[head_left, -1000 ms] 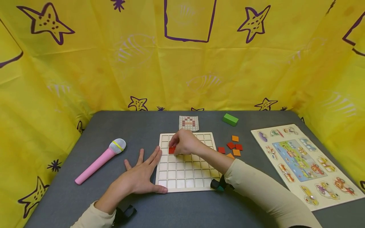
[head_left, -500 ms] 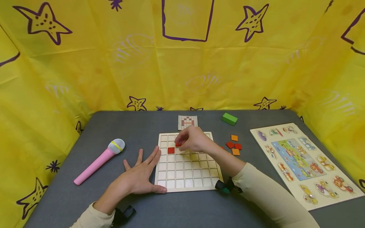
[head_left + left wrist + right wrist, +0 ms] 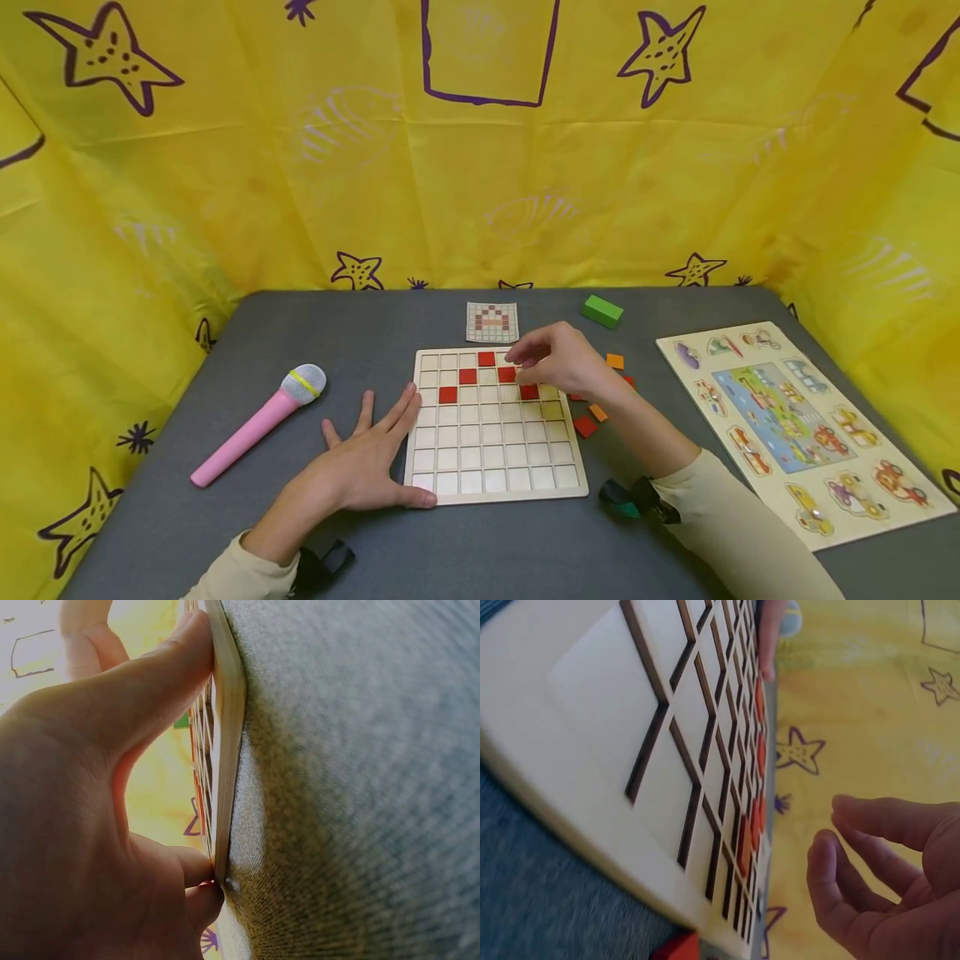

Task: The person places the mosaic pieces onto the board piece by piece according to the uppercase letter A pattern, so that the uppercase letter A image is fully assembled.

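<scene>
A pale wooden grid board [image 3: 459,458] lies on the table with several red square tiles [image 3: 468,377] set in its upper cells, forming a peak. My left hand [image 3: 367,473] lies spread at its left side, thumb at the near corner and fingertips at the edge; the left wrist view shows the thumb [image 3: 161,679] against the rim. Over the board's upper right part hovers my right hand [image 3: 561,360], fingers bent. In the right wrist view a gap shows between its thumb and fingers [image 3: 885,821], with nothing held.
A small pattern card [image 3: 492,322] lies behind the board, and a green block [image 3: 602,311] to its right. Loose orange tiles [image 3: 615,362] and red tiles [image 3: 585,427] lie right of the board. A pink toy microphone [image 3: 247,437] is at left, a picture puzzle [image 3: 795,433] at right.
My right hand has moved rightward over the board, from the left red tile past the others, uncovering the row of red tiles. My left hand has stayed at the board's edge.
</scene>
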### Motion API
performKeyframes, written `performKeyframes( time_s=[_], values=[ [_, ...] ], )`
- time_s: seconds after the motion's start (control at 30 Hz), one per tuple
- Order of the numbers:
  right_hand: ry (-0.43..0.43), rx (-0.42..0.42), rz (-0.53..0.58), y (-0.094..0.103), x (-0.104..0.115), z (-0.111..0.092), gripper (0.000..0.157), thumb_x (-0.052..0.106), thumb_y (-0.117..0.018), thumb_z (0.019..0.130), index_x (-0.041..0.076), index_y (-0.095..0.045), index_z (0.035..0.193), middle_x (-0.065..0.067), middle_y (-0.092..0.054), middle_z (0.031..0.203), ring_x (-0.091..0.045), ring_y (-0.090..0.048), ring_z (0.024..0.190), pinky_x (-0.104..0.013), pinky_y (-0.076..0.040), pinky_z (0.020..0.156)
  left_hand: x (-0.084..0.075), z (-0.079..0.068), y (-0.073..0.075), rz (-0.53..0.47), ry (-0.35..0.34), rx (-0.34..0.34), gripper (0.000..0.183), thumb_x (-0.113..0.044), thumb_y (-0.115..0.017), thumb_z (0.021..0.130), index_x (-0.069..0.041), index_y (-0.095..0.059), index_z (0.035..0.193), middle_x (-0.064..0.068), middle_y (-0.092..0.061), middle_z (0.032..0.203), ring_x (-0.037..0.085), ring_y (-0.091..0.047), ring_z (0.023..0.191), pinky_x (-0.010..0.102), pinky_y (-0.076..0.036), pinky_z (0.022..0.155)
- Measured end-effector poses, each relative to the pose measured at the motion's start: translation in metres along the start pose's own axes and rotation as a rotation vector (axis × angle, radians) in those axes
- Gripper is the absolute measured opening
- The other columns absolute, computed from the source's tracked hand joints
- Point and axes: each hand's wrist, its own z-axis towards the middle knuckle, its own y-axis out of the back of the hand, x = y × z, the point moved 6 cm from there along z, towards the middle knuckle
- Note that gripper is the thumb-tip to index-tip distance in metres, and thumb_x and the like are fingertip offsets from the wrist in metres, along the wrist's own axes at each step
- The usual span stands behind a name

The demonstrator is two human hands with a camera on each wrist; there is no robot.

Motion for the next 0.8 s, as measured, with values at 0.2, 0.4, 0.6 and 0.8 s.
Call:
performKeyframes(
  time_s=[0.2,0.4,0.6,0.8],
  values=[
    [-0.019,-0.046,0.014,0.019,-0.017,-0.009,0.029,0.005,-0.084,0.085,0.003,-0.079,0.113,-0.015,-0.076,0.108,-0.023,-0.066,0.092,-0.033,-0.056,0.077,0.000,0.000,-0.001,0.003,-0.004,-0.005,0.136,-0.082,-0.078,0.068,-0.024,-0.008,0.170,-0.008,0.002,0.177,0.056,0.003,0.157,0.097,0.002,0.094],
    [-0.072,-0.096,0.023,0.036,-0.036,-0.017,0.030,0.001,-0.083,0.085,0.000,-0.078,0.114,-0.019,-0.074,0.106,-0.025,-0.064,0.089,-0.030,-0.056,0.074,0.001,0.001,-0.001,0.006,-0.006,-0.005,0.137,-0.083,-0.077,0.068,-0.024,-0.008,0.170,-0.008,0.002,0.177,0.057,0.003,0.156,0.097,0.002,0.093],
    [-0.110,-0.084,-0.050,0.044,-0.051,-0.024,0.030,0.004,-0.085,0.082,0.003,-0.079,0.111,-0.015,-0.076,0.106,-0.024,-0.066,0.092,-0.030,-0.055,0.077,0.002,0.002,-0.002,0.001,-0.004,0.008,0.138,-0.084,-0.077,0.067,-0.026,-0.005,0.170,-0.007,0.001,0.177,0.058,0.005,0.156,0.097,0.004,0.092],
    [-0.146,-0.039,-0.121,0.045,-0.059,-0.028,0.028,0.003,-0.085,0.081,0.006,-0.080,0.109,-0.013,-0.075,0.104,-0.023,-0.064,0.092,-0.030,-0.054,0.078,0.002,0.002,-0.003,0.003,-0.004,0.009,0.138,-0.085,-0.076,0.067,-0.026,-0.004,0.170,-0.007,0.001,0.177,0.058,0.005,0.156,0.097,0.003,0.092]
  ],
)
